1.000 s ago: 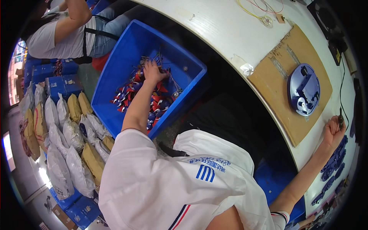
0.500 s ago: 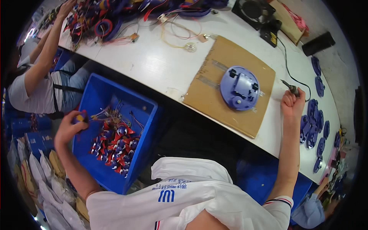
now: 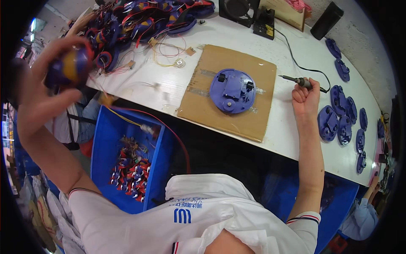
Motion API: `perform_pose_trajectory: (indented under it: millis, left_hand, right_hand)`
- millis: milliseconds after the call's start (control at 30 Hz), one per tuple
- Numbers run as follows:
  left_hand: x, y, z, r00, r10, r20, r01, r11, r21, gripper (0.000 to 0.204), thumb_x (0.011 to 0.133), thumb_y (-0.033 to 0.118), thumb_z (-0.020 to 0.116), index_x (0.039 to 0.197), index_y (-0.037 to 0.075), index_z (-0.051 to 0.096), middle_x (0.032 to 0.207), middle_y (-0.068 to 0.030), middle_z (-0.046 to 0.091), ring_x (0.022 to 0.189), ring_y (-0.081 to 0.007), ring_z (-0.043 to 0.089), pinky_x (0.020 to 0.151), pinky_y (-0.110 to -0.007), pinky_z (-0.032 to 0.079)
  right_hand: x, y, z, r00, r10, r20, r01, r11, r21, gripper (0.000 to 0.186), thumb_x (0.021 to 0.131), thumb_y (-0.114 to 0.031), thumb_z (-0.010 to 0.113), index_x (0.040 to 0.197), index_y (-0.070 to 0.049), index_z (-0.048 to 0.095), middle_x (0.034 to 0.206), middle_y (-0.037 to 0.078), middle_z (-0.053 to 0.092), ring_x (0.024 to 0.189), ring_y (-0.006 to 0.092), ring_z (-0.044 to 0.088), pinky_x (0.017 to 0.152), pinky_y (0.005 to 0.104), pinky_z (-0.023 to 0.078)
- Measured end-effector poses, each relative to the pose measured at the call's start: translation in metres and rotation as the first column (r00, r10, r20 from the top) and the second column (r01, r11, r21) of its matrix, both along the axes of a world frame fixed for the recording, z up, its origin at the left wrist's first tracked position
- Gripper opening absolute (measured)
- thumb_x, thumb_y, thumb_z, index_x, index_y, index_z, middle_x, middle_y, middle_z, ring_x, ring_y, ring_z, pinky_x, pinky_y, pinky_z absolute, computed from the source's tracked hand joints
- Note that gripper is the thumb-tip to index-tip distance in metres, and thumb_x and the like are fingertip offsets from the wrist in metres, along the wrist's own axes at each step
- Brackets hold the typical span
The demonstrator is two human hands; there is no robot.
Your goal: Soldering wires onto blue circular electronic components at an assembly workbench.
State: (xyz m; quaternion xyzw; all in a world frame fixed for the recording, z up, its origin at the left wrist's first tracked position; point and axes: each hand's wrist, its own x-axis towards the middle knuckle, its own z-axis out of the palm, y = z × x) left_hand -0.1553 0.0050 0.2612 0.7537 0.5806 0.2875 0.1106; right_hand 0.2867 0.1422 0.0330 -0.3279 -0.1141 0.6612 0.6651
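Note:
My left hand [image 3: 36, 103], raised at the left and blurred, is wrapped around a rounded toy part [image 3: 75, 65] coloured purple, yellow and red. Red and yellow wires trail from that part, with a small brown board [image 3: 107, 100] hanging among them. At the right, my right hand [image 3: 305, 101] grips a soldering iron [image 3: 303, 82] by its handle, its tip pointing left above the white table. Between the hands lies a round purple plastic base [image 3: 232, 95] with black fittings on its upper face, resting on a taped cardboard sheet [image 3: 258, 122].
Below my left arm stands a blue bin [image 3: 157, 146] holding red, white and purple parts with wires. Wired toy parts [image 3: 139, 25] are heaped at the table's far left. Several purple bases [image 3: 338, 101] lie at the right. The iron's stand [image 3: 264, 28] is at the back. Other people sit on both sides.
My left hand has risen from over the blue bin with the toy part, wires now trailing. My right hand still holds the iron. The view has shifted, moving the table contents leftward.

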Motion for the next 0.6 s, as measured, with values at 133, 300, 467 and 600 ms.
perform_pose_trajectory:
  millis: [133, 300, 467, 600]
  left_hand:
    - [-0.059, 0.003, -0.055, 0.677, -0.104, -0.729, -0.370, 0.807, -0.459, 0.065, 0.053, 0.023, 0.071, 0.113, 0.001, 0.058, 0.108, -0.0116, 0.060, 0.094, -0.0245, 0.056, 0.087, -0.031, 0.043]
    - [-0.071, -0.055, -0.074, 0.888, 0.097, -0.449, -0.374, 0.720, -0.584, 0.061, 0.051, 0.024, 0.070, 0.109, 0.007, 0.062, 0.104, -0.0090, 0.061, 0.086, -0.0244, 0.057, 0.080, -0.032, 0.046]
    - [-0.104, -0.075, -0.070, 0.885, 0.086, -0.458, -0.410, 0.608, -0.680, 0.067, 0.049, 0.026, 0.071, 0.112, 0.005, 0.060, 0.105, -0.0098, 0.061, 0.086, -0.0231, 0.057, 0.080, -0.030, 0.046]
    - [-0.101, -0.088, -0.044, 0.925, 0.296, 0.236, -0.094, 0.783, -0.614, 0.072, 0.050, 0.027, 0.073, 0.116, 0.002, 0.057, 0.107, -0.0105, 0.061, 0.087, -0.0220, 0.057, 0.080, -0.029, 0.045]
  right_hand:
    - [0.008, -0.002, -0.004, 0.998, 0.056, -0.022, -0.056, 0.998, 0.004, 0.016, 0.085, -0.015, 0.053, 0.075, -0.003, 0.054, 0.048, -0.006, 0.029, 0.039, 0.0037, 0.017, 0.032, 0.0178, 0.013]
    - [0.017, 0.003, -0.010, 0.993, 0.112, -0.041, -0.112, 0.994, 0.004, 0.020, 0.087, -0.015, 0.052, 0.074, 0.001, 0.053, 0.050, -0.004, 0.029, 0.039, 0.0041, 0.016, 0.032, 0.0177, 0.014]
    - [0.013, 0.008, -0.014, 0.987, 0.121, -0.110, -0.123, 0.992, -0.010, 0.021, 0.087, -0.014, 0.052, 0.073, 0.001, 0.052, 0.050, -0.004, 0.029, 0.038, 0.0041, 0.015, 0.032, 0.0176, 0.015]
    - [0.019, 0.010, -0.011, 0.995, 0.074, -0.068, -0.075, 0.997, -0.011, 0.021, 0.086, -0.014, 0.052, 0.072, 0.001, 0.052, 0.049, -0.004, 0.029, 0.038, 0.0043, 0.015, 0.032, 0.0178, 0.014]
